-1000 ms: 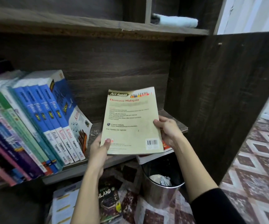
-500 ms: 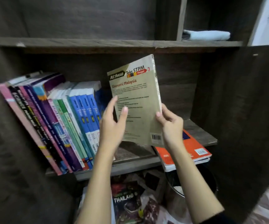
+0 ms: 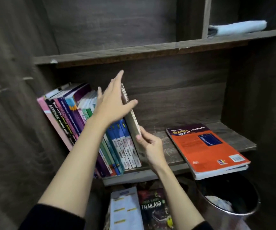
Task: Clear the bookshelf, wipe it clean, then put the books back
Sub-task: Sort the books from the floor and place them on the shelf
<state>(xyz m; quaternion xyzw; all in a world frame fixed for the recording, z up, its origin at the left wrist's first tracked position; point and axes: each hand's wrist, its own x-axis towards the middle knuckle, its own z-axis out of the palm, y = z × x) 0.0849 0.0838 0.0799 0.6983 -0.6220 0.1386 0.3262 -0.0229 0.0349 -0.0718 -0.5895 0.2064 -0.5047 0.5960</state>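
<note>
Two hands on thin beige paperback (image 3: 132,123), dark wooden shelf (image 3: 172,151): left hand (image 3: 112,107) flat, fingers straight; right hand (image 3: 150,146) pinching lower edge.

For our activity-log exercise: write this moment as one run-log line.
stage: reshelving | left hand: flat against beige book | right hand: grips its lower edge | orange book: flat on shelf

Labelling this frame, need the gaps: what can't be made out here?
All head view.
- Beige book: cover unseen, it stands edge-on; left hand covers its top, right hand its lower corner.
- Blue books: upper spines behind the left hand.
- Bin: contents dark, partly hidden by the orange book.
- Cloth on upper shelf: blurred, too small to identify.
</note>
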